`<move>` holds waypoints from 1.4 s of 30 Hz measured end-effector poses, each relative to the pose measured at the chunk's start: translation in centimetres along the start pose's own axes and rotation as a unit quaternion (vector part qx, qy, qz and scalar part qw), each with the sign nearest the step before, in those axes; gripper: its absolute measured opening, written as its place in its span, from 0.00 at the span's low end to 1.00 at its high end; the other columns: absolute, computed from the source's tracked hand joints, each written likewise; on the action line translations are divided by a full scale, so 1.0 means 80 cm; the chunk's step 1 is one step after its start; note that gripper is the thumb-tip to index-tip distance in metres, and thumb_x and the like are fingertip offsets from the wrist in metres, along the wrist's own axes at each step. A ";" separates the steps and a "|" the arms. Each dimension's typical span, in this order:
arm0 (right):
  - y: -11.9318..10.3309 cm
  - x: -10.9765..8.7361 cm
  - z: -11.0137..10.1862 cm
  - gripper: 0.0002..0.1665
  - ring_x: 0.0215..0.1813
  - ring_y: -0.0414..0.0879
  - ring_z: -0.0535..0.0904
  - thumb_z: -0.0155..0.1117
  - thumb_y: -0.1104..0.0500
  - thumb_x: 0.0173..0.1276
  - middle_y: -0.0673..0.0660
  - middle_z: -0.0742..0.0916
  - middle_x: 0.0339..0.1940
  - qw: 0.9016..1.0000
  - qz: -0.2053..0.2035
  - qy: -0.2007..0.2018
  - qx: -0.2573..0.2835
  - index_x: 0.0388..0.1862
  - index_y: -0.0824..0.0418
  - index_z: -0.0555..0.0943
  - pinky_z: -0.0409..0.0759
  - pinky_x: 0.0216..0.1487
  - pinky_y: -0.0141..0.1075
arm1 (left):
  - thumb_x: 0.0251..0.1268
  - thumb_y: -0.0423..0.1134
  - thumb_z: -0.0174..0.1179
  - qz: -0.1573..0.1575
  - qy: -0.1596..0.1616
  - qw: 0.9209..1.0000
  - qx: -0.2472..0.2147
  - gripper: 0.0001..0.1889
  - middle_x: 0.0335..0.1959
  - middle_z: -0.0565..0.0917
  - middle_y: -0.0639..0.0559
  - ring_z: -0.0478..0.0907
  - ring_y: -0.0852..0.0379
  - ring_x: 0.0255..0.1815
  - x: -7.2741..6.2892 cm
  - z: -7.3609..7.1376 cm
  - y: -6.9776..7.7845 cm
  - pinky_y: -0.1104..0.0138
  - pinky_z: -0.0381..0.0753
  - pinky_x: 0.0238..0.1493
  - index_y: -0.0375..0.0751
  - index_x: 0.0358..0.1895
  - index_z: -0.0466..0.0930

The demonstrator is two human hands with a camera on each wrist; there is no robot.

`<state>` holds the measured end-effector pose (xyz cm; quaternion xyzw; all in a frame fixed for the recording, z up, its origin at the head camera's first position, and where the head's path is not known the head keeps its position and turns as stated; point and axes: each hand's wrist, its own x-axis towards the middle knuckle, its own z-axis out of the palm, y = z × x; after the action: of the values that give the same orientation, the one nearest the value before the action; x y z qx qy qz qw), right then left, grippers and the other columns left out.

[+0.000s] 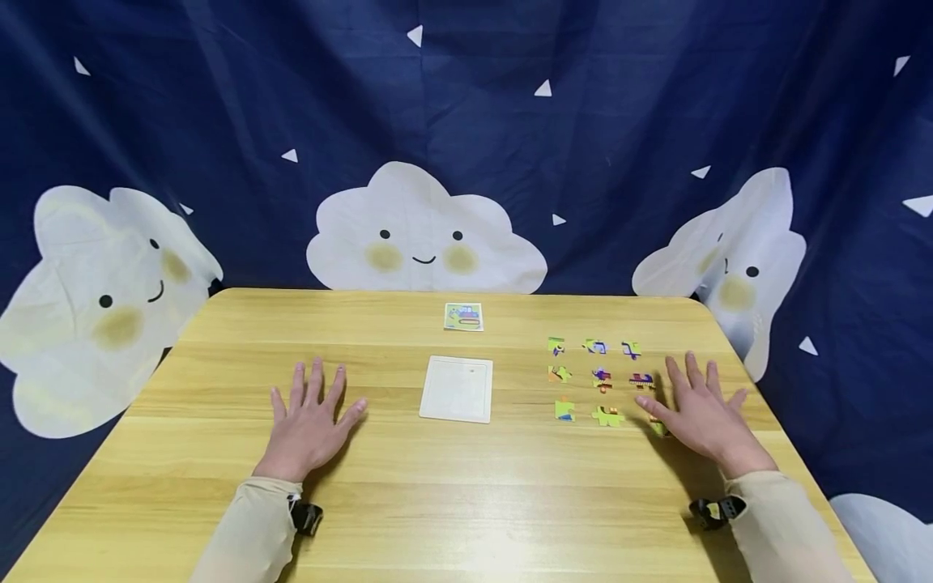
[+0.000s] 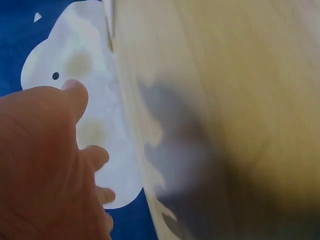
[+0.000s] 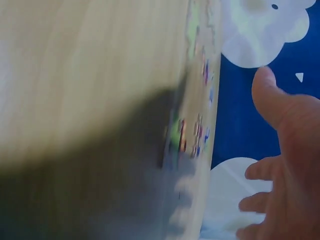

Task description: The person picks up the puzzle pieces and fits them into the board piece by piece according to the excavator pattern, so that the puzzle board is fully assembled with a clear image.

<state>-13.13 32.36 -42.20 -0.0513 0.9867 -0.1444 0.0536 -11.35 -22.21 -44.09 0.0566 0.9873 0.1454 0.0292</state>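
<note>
My left hand (image 1: pixel 308 429) is spread palm down over the left part of the table, holding nothing. To its right lies a white square puzzle tray (image 1: pixel 456 389) with a raised rim and a bare inside. At the right, my right hand (image 1: pixel 703 413) is spread too, its thumb overlapping a green puzzle piece (image 1: pixel 659 427) in the head view. Several more jigsaw pieces lie in rows left of this hand, among them a green one (image 1: pixel 564 410) and a purple-red one (image 1: pixel 641 380). Both wrist views show the hands raised above the tabletop, with shadows under them.
A small picture card (image 1: pixel 464 317) with a colourful vehicle lies behind the tray near the far edge. The wooden table (image 1: pixel 408 502) has rounded far corners. A dark blue curtain (image 1: pixel 481 97) with smiling clouds hangs around it.
</note>
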 end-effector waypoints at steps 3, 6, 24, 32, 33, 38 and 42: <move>-0.009 0.010 0.000 0.51 0.74 0.75 0.40 0.56 0.37 0.72 0.77 0.54 0.75 0.998 -0.043 0.024 0.030 0.76 0.73 0.55 0.40 0.63 0.76 | 0.74 0.64 0.43 0.039 0.001 0.998 -0.055 0.44 0.77 0.43 0.31 0.32 0.33 0.77 0.005 0.005 0.003 0.34 0.30 0.69 0.32 0.77 0.48; -0.022 0.023 0.001 0.42 0.71 0.72 0.56 0.63 0.45 0.71 0.74 0.65 0.71 0.994 -0.079 0.035 0.065 0.73 0.71 0.63 0.56 0.65 0.68 | 0.71 0.61 0.52 0.078 -0.010 0.988 -0.129 0.46 0.78 0.46 0.34 0.36 0.36 0.77 0.012 0.010 0.011 0.39 0.38 0.72 0.32 0.77 0.47; -0.087 0.139 0.022 0.25 0.58 0.60 0.71 0.67 0.56 0.68 0.62 0.78 0.57 0.986 -0.093 -0.008 0.137 0.59 0.67 0.78 0.72 0.57 0.56 | 0.53 0.53 0.73 0.111 -0.105 0.967 -0.203 0.55 0.79 0.46 0.40 0.41 0.44 0.78 0.072 0.032 0.079 0.50 0.46 0.74 0.35 0.78 0.50; -0.104 0.158 0.034 0.27 0.64 0.62 0.66 0.71 0.54 0.65 0.63 0.77 0.57 0.991 -0.097 -0.023 0.093 0.59 0.67 0.79 0.66 0.64 0.57 | 0.50 0.56 0.74 0.140 -0.138 0.966 -0.168 0.61 0.80 0.41 0.40 0.32 0.47 0.79 0.089 0.033 0.089 0.53 0.38 0.75 0.30 0.77 0.43; -0.106 0.160 0.035 0.27 0.63 0.62 0.66 0.71 0.54 0.65 0.63 0.77 0.57 0.991 -0.099 -0.023 0.086 0.59 0.67 0.79 0.66 0.64 0.57 | 0.50 0.56 0.75 0.143 -0.138 0.966 -0.166 0.61 0.80 0.41 0.40 0.32 0.47 0.79 0.090 0.033 0.089 0.53 0.36 0.75 0.29 0.77 0.43; -0.111 0.165 0.038 0.25 0.60 0.61 0.67 0.70 0.55 0.66 0.63 0.77 0.55 0.992 -0.106 -0.027 0.063 0.58 0.67 0.79 0.69 0.61 0.55 | 0.49 0.54 0.75 0.137 -0.141 0.967 -0.163 0.60 0.79 0.43 0.39 0.34 0.46 0.79 0.094 0.035 0.091 0.52 0.37 0.75 0.31 0.78 0.45; -0.112 0.167 0.041 0.21 0.58 0.61 0.67 0.70 0.58 0.66 0.64 0.77 0.54 0.992 -0.114 -0.021 0.043 0.55 0.67 0.81 0.69 0.60 0.56 | 0.49 0.54 0.76 0.124 -0.141 0.967 -0.171 0.58 0.79 0.44 0.39 0.36 0.43 0.78 0.096 0.038 0.091 0.48 0.41 0.74 0.34 0.78 0.49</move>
<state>-25.22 21.34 -43.97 -0.1638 0.9660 -0.1908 0.0596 -18.02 -13.52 -45.17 0.1931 0.9188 0.3051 0.1593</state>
